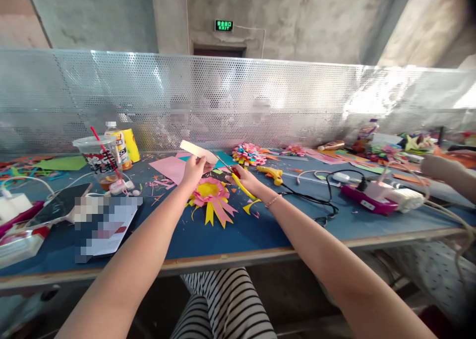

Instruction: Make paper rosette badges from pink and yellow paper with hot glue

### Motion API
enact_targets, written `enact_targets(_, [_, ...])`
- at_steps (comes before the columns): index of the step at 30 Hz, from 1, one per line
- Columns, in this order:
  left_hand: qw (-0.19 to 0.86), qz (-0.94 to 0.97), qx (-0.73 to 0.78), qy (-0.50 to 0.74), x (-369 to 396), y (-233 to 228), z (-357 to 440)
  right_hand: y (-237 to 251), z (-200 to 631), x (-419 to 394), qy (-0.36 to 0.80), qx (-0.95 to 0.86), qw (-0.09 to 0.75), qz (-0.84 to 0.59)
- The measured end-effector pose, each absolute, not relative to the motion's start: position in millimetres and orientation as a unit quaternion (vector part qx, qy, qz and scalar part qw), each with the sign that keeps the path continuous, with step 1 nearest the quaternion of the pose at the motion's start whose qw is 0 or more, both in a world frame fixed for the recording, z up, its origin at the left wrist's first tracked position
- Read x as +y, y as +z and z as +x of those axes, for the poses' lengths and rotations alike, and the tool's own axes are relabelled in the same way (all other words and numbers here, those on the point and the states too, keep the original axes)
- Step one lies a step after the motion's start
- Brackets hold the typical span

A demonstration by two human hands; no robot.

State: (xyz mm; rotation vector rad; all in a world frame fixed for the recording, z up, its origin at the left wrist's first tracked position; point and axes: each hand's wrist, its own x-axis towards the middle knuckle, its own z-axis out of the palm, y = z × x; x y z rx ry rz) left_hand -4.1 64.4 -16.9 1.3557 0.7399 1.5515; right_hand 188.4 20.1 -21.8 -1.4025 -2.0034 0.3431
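While left hand [193,171] grips paper strip [198,152], right hand [246,179] grasps scissors [238,179]; cup [100,161] holds straw [105,150].

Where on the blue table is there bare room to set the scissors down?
Bare blue table lies along the near edge, between the paper flower and the black cable. It is crowded left by the phone and cup, and right around the pink device.

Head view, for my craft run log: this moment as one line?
left hand: holds paper strip | right hand: scissors at strip | below: paper flower

Left hand [193,171] pinches paper strip [197,151]; right hand [246,179] grips scissors [238,180] above rosette [211,195].
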Motion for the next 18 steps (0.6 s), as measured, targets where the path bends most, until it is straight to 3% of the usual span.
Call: enact_targets(18, [0.411, 0.587, 0.332, 0.613, 56.6, -11.9, -1.1, -23.9, 190.4, 22.9, 0.114, -0.782, 0.339, -0.510])
